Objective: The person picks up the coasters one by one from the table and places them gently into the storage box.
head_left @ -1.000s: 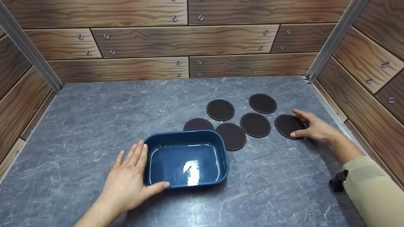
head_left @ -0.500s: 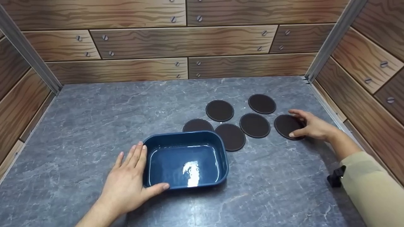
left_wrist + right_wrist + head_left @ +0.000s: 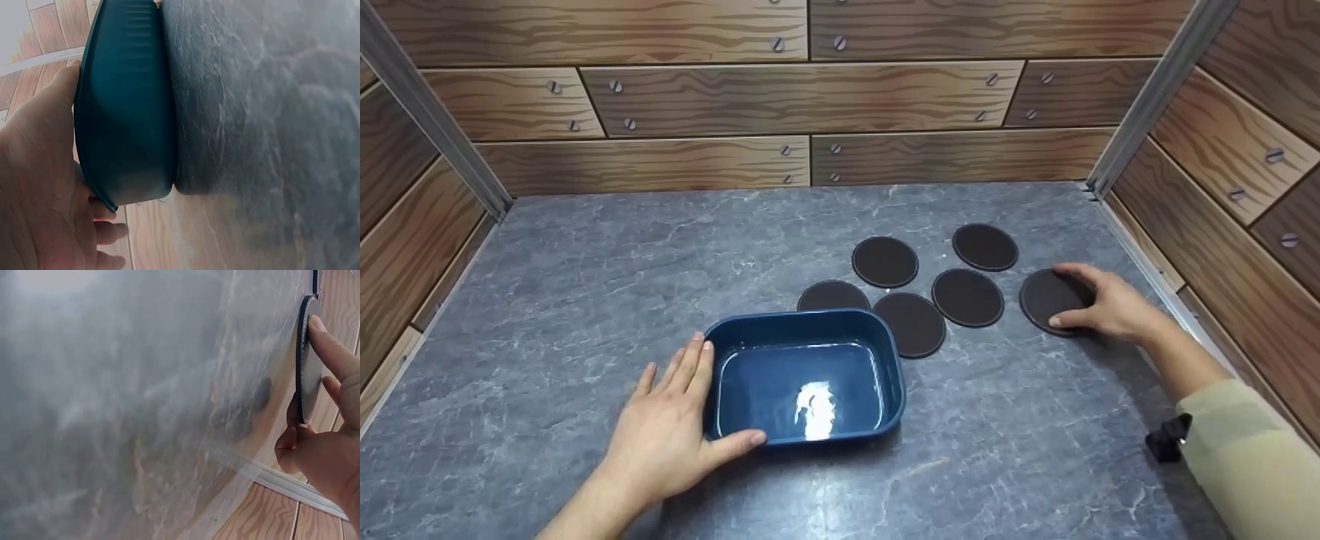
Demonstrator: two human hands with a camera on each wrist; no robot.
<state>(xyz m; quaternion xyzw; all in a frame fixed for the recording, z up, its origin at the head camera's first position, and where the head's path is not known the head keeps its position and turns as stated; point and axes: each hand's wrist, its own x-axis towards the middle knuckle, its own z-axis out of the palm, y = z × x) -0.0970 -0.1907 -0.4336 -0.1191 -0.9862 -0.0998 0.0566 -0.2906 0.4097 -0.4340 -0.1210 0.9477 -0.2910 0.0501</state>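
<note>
A dark blue rectangular dish (image 3: 802, 390) with rounded corners stands on the table, a bright reflection on its bare floor. My left hand (image 3: 664, 427) rests along its left side, fingers straight and the thumb over the front rim. In the left wrist view the dish's outer wall (image 3: 126, 107) shows beside the palm. At the far right, my right hand (image 3: 1114, 304) pinches a round dark brown coaster (image 3: 1046, 300). The right wrist view shows this coaster (image 3: 310, 360) tilted, its near edge off the table, with the thumb on its upper face and fingers beneath.
Several more dark coasters lie flat between dish and right hand: one at the back (image 3: 985, 246), one further left (image 3: 885, 261), one in the middle (image 3: 967, 298). The dish partly hides another coaster (image 3: 832, 295). Wood-patterned walls (image 3: 810, 97) enclose the grey marbled table (image 3: 622, 270).
The coaster at my right hand has shifted slightly right, into the grip, and its edge has come up; its face looks lighter. The left hand and the dish have stayed in place.
</note>
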